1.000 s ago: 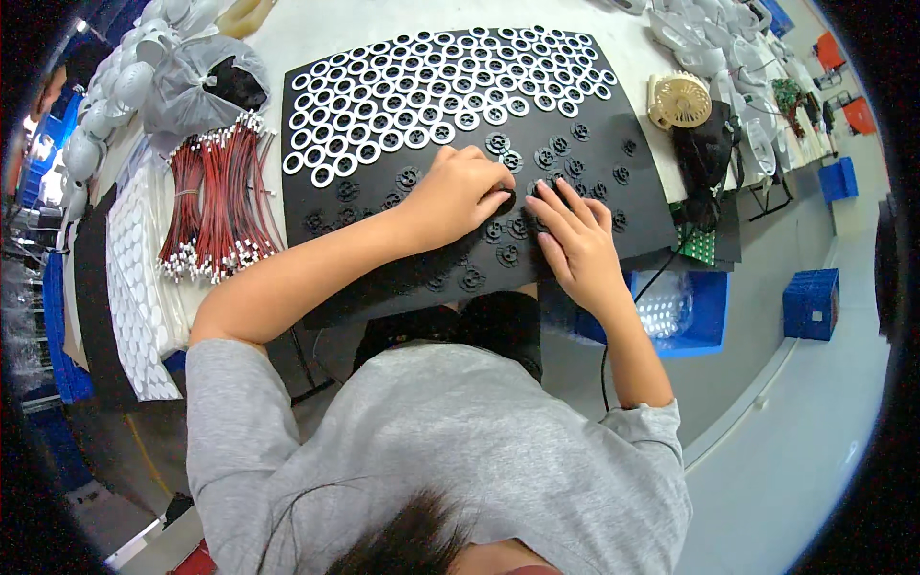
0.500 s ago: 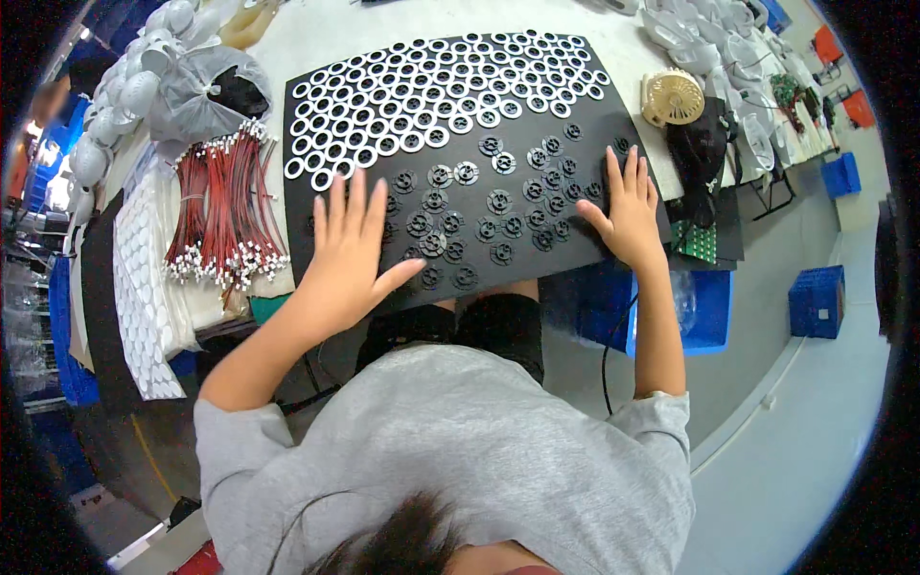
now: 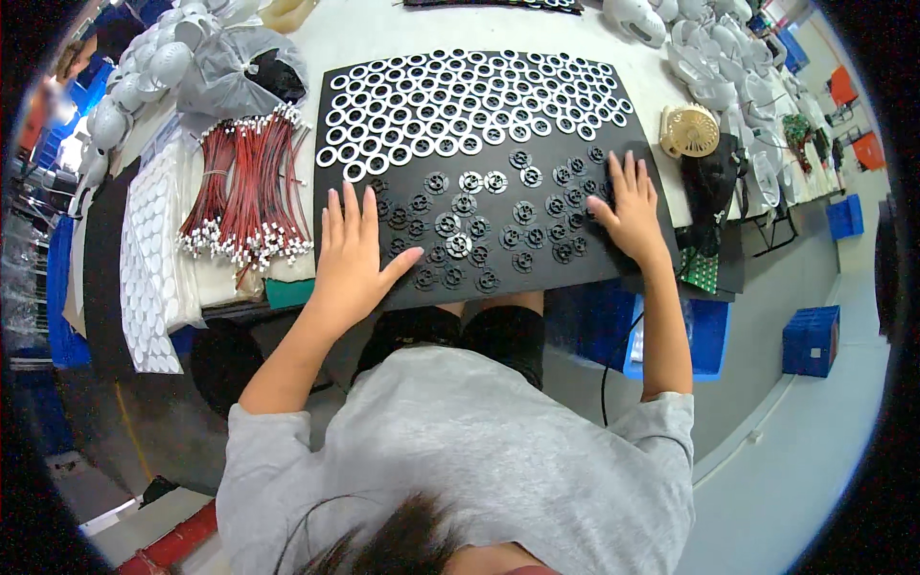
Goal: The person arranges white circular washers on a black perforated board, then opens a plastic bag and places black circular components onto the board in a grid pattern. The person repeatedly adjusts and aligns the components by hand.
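Note:
A black board (image 3: 594,270) lies on the table in front of me. Rows of white rings with black centres (image 3: 470,144) cover its far half. On the near half, loose black round plastic parts (image 3: 523,213) are scattered, a few with paler faces. My left hand (image 3: 351,264) rests flat at the board's left side, fingers spread, beside several of these parts. Over the right edge lies my right hand (image 3: 632,216), also spread, its thumb close to the nearest black parts. Neither hand holds anything; what lies under the palms is hidden.
Left of the board are bundles of red and black wires (image 3: 254,192), a sheet of white discs (image 3: 149,268) and a grey plastic bag (image 3: 240,77). To the right stand a beige fan (image 3: 688,130) and a black bag (image 3: 711,187). A blue bin (image 3: 709,335) sits below.
The view has shifted, so the board appears farther right. My left hand has moved left relative to the board, uncovering some black parts. My right hand stays by the right edge.

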`<action>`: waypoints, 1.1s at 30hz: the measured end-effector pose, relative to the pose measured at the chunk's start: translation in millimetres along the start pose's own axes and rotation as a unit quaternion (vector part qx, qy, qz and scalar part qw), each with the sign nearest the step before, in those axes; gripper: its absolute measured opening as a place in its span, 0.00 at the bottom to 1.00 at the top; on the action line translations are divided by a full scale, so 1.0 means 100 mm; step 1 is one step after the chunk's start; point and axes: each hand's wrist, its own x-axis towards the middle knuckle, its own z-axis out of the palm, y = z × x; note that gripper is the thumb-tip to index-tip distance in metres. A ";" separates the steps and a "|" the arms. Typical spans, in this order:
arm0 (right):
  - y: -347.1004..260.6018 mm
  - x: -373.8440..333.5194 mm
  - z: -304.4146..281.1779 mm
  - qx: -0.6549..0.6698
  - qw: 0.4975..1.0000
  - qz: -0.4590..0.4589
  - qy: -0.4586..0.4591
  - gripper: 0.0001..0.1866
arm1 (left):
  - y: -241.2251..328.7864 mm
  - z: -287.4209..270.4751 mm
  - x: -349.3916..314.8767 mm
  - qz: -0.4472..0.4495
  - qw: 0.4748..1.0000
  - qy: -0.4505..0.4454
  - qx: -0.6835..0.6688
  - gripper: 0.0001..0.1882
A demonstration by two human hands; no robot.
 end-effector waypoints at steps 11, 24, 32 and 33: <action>-0.25 0.07 -0.06 0.009 0.995 -0.095 0.006 0.37 | 0.23 -0.12 0.14 0.152 0.984 0.011 -0.092 0.38; -0.18 -0.04 -0.13 0.028 0.994 -0.109 0.016 0.37 | 0.80 0.35 1.10 0.291 0.957 0.016 0.000 0.40; -0.18 -0.05 -0.13 0.061 0.989 -0.131 -0.016 0.39 | 0.89 0.37 1.03 0.322 0.946 0.020 -0.035 0.40; -0.20 -0.03 -0.14 0.073 0.987 -0.142 -0.014 0.40 | 0.90 0.39 1.03 0.325 0.945 0.014 -0.032 0.40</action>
